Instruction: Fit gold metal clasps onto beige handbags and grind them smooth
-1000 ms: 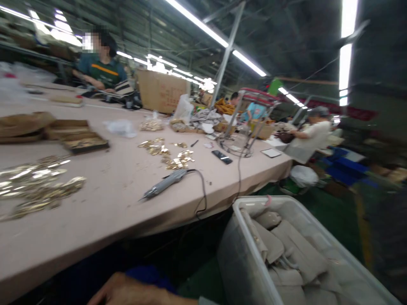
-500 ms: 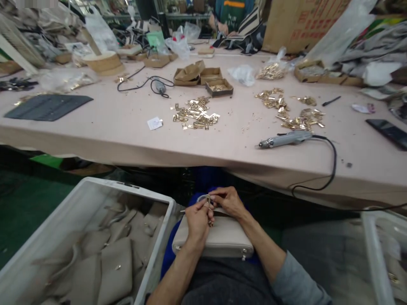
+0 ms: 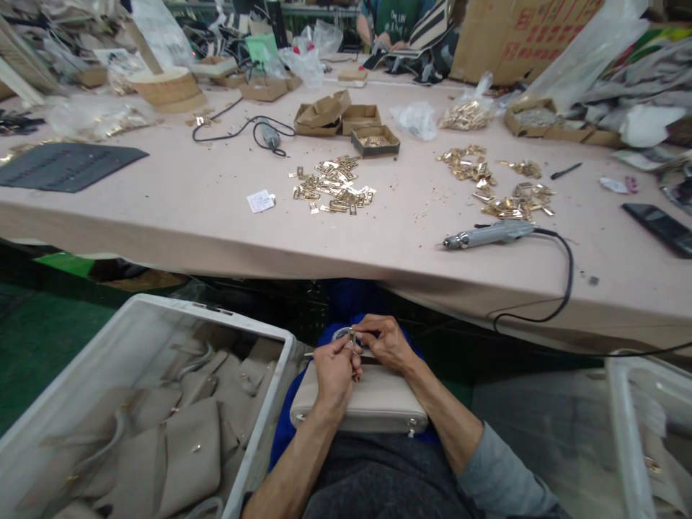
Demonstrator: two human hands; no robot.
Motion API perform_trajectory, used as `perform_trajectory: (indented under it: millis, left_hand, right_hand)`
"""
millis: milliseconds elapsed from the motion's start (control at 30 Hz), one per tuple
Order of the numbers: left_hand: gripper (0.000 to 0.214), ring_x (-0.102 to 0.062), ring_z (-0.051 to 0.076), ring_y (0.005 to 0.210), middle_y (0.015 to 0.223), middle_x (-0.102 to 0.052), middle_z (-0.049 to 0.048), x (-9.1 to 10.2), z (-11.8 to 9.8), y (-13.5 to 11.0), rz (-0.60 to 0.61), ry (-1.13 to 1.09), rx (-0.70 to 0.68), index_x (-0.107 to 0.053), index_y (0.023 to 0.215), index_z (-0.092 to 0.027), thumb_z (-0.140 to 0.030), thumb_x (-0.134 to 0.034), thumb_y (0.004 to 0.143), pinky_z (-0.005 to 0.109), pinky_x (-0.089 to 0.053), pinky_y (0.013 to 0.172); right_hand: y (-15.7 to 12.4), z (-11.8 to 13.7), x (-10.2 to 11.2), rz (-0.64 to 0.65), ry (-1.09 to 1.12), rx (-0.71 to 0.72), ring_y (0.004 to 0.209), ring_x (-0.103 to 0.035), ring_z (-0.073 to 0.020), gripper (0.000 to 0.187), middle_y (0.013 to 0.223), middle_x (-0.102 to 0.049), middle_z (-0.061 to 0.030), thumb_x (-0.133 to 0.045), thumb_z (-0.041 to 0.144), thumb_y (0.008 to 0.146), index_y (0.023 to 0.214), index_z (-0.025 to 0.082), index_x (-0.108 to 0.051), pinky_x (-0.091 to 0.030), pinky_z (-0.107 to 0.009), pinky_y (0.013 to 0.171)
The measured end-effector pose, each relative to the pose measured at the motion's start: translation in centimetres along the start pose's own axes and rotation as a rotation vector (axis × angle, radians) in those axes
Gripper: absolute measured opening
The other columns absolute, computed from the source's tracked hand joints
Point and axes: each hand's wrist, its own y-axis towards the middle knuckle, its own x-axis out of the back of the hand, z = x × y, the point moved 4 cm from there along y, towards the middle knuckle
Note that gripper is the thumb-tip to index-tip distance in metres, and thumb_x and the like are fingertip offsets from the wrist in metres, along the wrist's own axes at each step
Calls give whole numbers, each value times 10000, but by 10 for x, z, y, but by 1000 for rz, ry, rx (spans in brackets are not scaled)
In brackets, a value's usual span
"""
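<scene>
A beige handbag (image 3: 378,404) lies across my lap. Above its far edge, my left hand (image 3: 334,371) is closed on a small gold metal fitting (image 3: 352,337), which stands up between thumb and fingertips. My right hand (image 3: 385,340) comes in from the other side, its thumb and forefinger pinched at the fitting's edge. Whether the right fingertips hold the fitting itself or a smaller part is too small to tell. A curved pale strip shows just behind the fingers. More small gold pieces peek out under my left fingers.
On the table ahead lie gold fittings (image 3: 335,189), an electric screwdriver (image 3: 486,236) with a black cord, small cardboard boxes (image 3: 375,142) and a phone (image 3: 660,227). A bin (image 3: 270,404) of beige bags stands at my left, another (image 3: 621,425) at my right. A co-worker (image 3: 397,29) is across the table.
The camera view has shifted slightly, so table and bins appear a little displaced. Both hands stay together at the gold fitting, with only tiny finger movement.
</scene>
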Motion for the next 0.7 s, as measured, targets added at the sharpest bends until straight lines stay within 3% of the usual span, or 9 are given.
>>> perform_trajectory:
  millis: [133,300,567,700]
  left_hand:
    - [309,-407,63,366,546,-569,-13,-1,-4,-2,23,-16,17,-730,743,-91,-386,-794,680,213,-333,344]
    - [364,-429,57,392,652,-636,27,-2,-11,-7,82,-52,18,-753,779,-82,-402,-858,642,219,-343,358]
    - [377,-428,56,385,635,-642,45,1,-6,-6,81,-27,23,-763,758,-79,-426,-863,652,215,-308,364]
    - [392,-407,58,386,610,-627,27,-1,-11,-8,59,-41,59,-767,761,-95,-409,-893,564,211,-316,358]
  right_hand:
    - [4,1,4,60,125,-73,722,-642,-153,167,834,-730,-66,-683,246,905,927,175,-832,-489,-262,683]
    - [9,-2,3,297,456,-211,677,-598,-129,403,861,-683,-56,-753,505,866,1051,151,-806,-488,-240,621]
    - [14,-15,2,382,602,-266,600,-554,-102,431,768,-673,-37,-846,518,761,923,121,-798,-479,-226,586]
    - [11,-14,-3,313,586,-306,610,-578,-116,449,754,-697,-46,-836,515,771,974,116,-798,-480,-239,611]
